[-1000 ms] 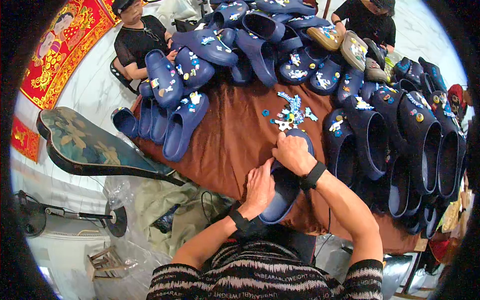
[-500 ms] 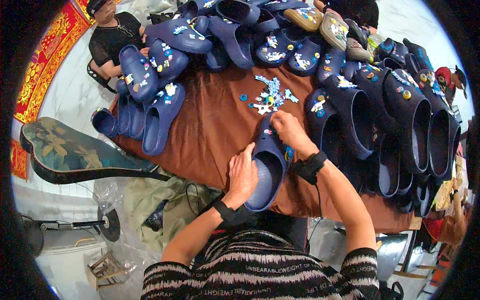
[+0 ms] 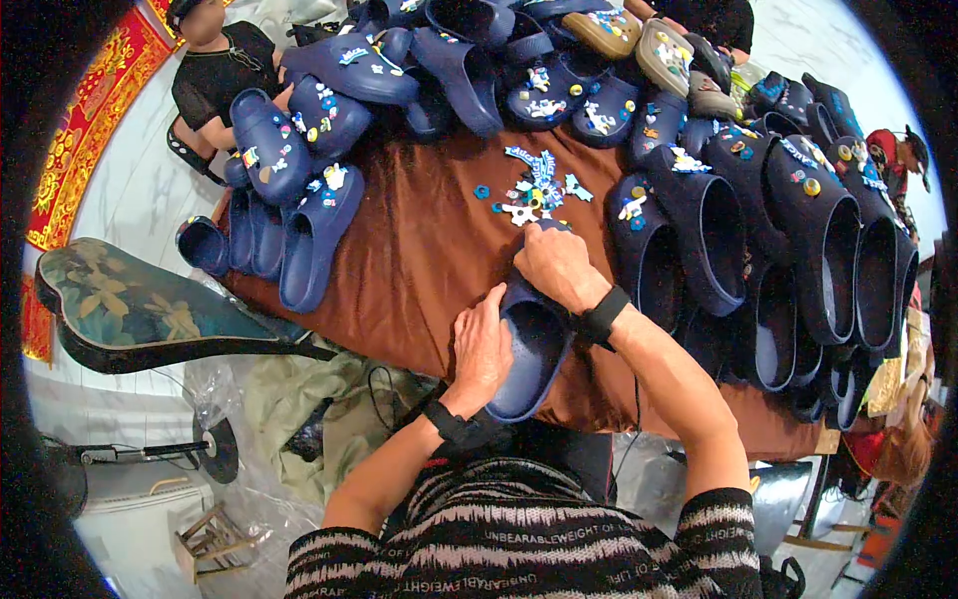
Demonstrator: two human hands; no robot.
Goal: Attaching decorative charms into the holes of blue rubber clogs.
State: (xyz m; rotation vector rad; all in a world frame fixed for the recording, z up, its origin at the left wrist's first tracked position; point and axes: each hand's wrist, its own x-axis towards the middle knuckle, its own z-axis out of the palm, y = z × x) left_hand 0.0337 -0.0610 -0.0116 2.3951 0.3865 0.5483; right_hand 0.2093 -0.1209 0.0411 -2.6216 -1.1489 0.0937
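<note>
Shows right hand [image 3: 564, 268] shifted since the earlier frame, from beside the toe of a dark blue shoe [image 3: 529, 344] to across it. Closes narrowly there, fist-like; cannot tell any pinched object from view. Places shoe at near edge of brown cloth [image 3: 419, 270], toe outward. Rests left hand [image 3: 481, 344] along shoe's left side, with tightness of grip unclear. Includes loose charms [image 3: 545, 185] just beyond toe.

This looks like a small workshop: blue clogs [image 3: 267, 150] and loose charms [image 3: 542, 185] on a brown-draped table [image 3: 419, 250], people [image 3: 225, 85] beyond it.
</note>
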